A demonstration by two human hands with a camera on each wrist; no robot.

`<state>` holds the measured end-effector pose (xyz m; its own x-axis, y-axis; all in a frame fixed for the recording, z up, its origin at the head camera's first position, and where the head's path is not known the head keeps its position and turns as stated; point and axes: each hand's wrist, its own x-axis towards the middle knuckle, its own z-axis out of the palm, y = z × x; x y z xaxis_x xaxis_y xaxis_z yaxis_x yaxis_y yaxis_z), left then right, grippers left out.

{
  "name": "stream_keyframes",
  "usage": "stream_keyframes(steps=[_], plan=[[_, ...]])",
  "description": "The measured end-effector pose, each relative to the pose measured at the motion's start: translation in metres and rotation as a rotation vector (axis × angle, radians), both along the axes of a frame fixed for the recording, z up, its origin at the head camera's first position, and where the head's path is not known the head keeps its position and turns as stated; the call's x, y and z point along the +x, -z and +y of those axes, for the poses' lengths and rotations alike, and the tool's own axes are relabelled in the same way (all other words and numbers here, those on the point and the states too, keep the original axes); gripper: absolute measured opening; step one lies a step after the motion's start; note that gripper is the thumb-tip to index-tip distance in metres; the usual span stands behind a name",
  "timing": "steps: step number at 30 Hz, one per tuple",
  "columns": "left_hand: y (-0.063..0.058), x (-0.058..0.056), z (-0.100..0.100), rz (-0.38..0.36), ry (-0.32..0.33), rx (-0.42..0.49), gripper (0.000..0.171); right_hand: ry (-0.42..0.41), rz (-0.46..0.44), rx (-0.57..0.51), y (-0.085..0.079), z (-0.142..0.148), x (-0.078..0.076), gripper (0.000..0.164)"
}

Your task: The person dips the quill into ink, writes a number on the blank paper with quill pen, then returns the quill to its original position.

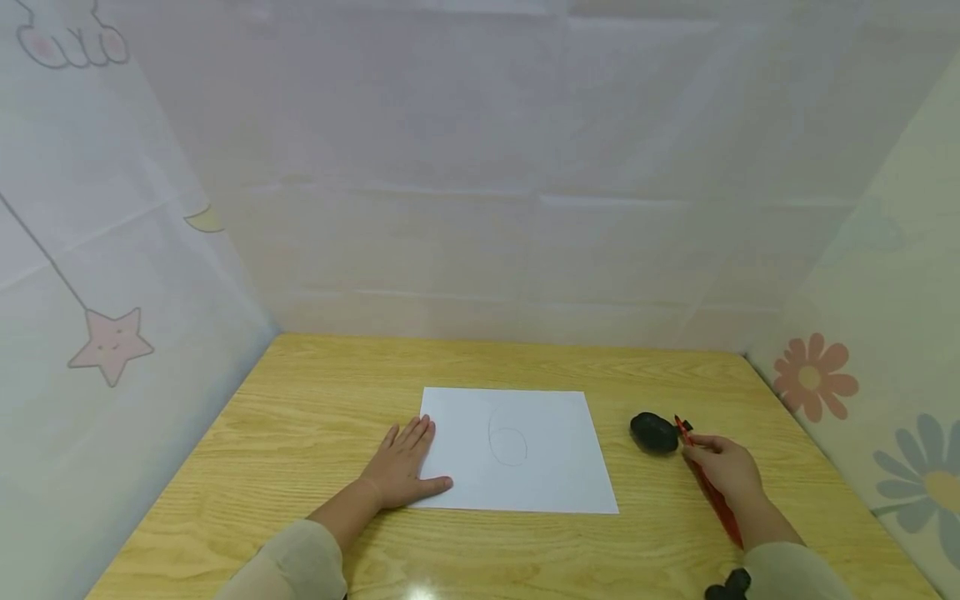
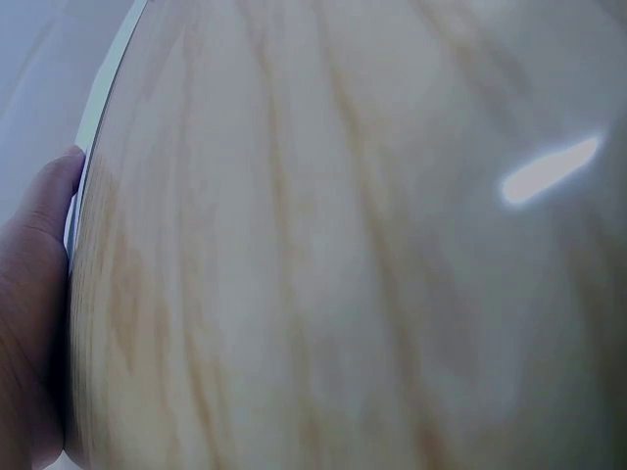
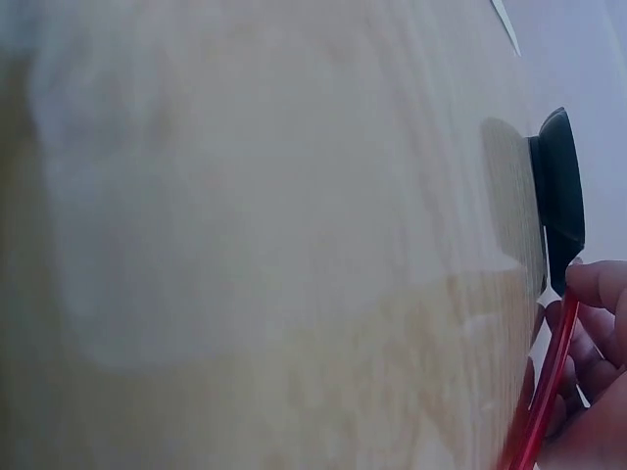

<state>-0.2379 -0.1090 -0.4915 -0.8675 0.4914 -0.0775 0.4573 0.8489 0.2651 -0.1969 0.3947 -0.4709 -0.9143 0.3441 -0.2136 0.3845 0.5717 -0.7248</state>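
My left hand (image 1: 402, 468) lies flat at the left edge of a white sheet of paper (image 1: 562, 467), with its thumb and fingertips on the sheet. A thin pencilled figure 6 (image 1: 507, 446) is drawn on the paper. To the right of the sheet, my right hand (image 1: 726, 468) pinches a long, slim red stick (image 1: 712, 493) with a pointed far tip, like a pencil. Close beside the fingertips sits a rounded black object (image 1: 654, 433) with a narrow end toward the hand; its kind is unclear. In the right wrist view, the thumb presses the shiny red stick (image 3: 551, 387).
The wood-grain table (image 1: 337, 375) has a pale cloth wall (image 1: 480, 250) behind it and printed cloth on both sides. Near the right sleeve (image 1: 787, 571), small black round shapes (image 1: 729, 585) show at the bottom edge.
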Motion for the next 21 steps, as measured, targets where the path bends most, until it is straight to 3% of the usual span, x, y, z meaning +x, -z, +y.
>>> stream_keyframes(steps=[9,21], plan=[[-0.001,0.001,0.000,0.002,0.002,0.015,0.099,-0.002,0.017,0.018,0.001,0.000,0.000,0.061],[0.011,-0.003,-0.002,0.023,0.008,0.047,0.103,0.006,0.016,0.012,-0.002,-0.003,0.002,0.063]])
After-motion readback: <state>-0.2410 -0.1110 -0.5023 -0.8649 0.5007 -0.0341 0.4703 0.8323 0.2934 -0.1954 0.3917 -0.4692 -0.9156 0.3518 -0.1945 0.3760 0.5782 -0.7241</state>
